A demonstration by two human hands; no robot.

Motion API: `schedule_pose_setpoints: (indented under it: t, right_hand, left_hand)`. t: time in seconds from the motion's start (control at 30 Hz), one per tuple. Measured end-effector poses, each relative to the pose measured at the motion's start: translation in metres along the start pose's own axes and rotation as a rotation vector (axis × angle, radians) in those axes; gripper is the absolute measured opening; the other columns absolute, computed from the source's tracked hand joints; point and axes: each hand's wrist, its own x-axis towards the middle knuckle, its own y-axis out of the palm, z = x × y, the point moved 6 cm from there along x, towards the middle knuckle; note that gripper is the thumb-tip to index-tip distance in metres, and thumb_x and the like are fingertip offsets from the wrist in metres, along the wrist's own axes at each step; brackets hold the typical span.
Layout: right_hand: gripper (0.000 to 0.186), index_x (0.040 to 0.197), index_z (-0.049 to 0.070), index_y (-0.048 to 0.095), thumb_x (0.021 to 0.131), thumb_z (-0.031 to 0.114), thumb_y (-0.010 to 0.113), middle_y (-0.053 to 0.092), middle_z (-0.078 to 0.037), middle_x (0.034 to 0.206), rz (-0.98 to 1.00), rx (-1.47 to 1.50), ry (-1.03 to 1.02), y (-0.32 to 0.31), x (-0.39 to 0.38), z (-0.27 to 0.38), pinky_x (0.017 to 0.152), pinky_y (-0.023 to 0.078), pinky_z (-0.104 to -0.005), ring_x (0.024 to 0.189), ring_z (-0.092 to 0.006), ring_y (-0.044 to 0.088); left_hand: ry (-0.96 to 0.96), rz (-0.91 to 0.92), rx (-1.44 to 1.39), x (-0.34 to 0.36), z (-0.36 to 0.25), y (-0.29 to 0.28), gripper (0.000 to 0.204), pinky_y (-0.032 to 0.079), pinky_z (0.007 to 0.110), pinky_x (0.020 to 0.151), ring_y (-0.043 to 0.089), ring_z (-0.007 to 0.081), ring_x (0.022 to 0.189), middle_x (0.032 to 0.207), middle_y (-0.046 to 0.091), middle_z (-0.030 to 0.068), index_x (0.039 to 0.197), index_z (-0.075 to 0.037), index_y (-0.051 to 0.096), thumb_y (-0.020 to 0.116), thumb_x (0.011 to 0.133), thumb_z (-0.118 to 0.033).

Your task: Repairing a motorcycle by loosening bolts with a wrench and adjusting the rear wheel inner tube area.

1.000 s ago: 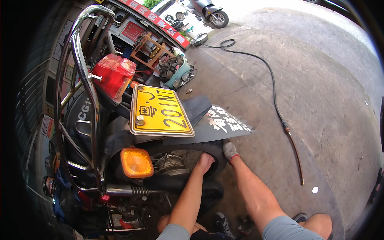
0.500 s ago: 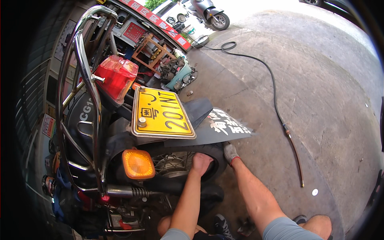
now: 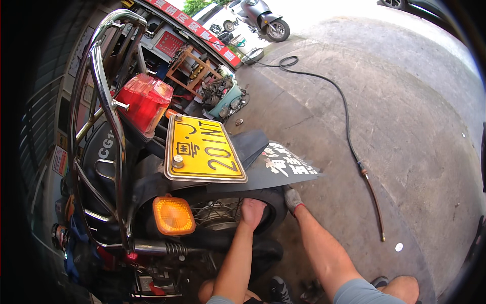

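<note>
Black tyre [image 3: 277, 209] in between; bare left fingers [image 3: 257, 204] spoke-side, gloved right fingers [image 3: 291, 196] outside

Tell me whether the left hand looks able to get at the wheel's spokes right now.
Likely yes: the left hand is right beside the spokes, with nothing visible blocking the way between them.

Wide head-worn fisheye, looking down, near

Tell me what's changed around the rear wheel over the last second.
The bare left hand has shifted slightly left, toward the rear-wheel hub. Nothing is visibly grasped or released. The gloved right hand stays at the outer edge of the tire; the license plate and black hose haven't moved, though the scene sits slightly lower in view.
</note>
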Motion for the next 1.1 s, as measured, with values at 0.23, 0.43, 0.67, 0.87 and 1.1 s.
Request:
schedule_pose_setpoints:
  t: [0.23,0.43,0.67,0.87,1.1]
  right_hand:
    - [0.038,0.106,0.002,0.059,0.088,0.029,0.039,0.059,-0.023,0.107,0.230,0.992,0.674,0.045,-0.018,-0.022,0.087,0.042,-0.0364,0.103,-0.0337,0.055]
    - [0.030,0.107,0.000,0.057,0.079,0.004,0.046,0.064,-0.018,0.086,0.064,0.007,0.007,0.007,0.012,0.009,0.083,0.047,-0.0374,0.075,-0.0326,0.064]
    - [0.034,0.110,-0.002,0.055,0.079,0.009,0.048,0.064,-0.020,0.092,-0.087,-0.144,-0.059,-0.012,-0.006,-0.011,0.092,0.040,-0.0302,0.082,-0.0239,0.064]
    - [0.038,0.118,-0.001,0.050,0.083,0.007,0.041,0.060,-0.022,0.105,0.292,-0.126,0.232,-0.017,-0.008,-0.001,0.091,0.042,-0.0346,0.091,-0.0282,0.061]
    - [0.038,0.120,-0.001,0.049,0.084,0.004,0.038,0.060,-0.022,0.103,0.229,0.004,0.103,-0.026,-0.003,0.046,0.090,0.043,-0.0354,0.090,-0.0314,0.062]
  left_hand:
    - [-0.198,-0.246,0.441,-0.003,0.051,-0.084,0.044,0.034,0.034,0.093,0.048,0.0213,0.110,0.120,0.053,0.0091,0.116,-0.006,0.050,0.029,0.093,-0.037]
    - [-0.363,-0.294,0.631,-0.006,0.092,-0.116,0.024,0.030,0.025,0.059,0.035,0.0084,0.059,0.064,0.034,-0.0062,0.067,-0.020,0.035,0.038,0.089,-0.029]
    - [-0.424,-0.134,0.602,0.017,0.113,-0.103,0.024,0.029,0.027,0.057,0.033,0.0119,0.056,0.060,0.034,-0.0031,0.063,-0.016,0.037,0.035,0.087,-0.020]
    - [-0.454,-0.235,0.569,0.019,0.114,-0.115,0.020,0.030,0.030,0.059,0.036,0.0157,0.059,0.063,0.040,0.0013,0.070,-0.012,0.045,0.036,0.087,-0.019]
    - [-0.338,-0.086,0.512,0.017,0.073,-0.133,0.024,0.035,0.031,0.065,0.048,0.0164,0.072,0.081,0.056,0.0030,0.086,-0.012,0.055,0.034,0.088,-0.022]
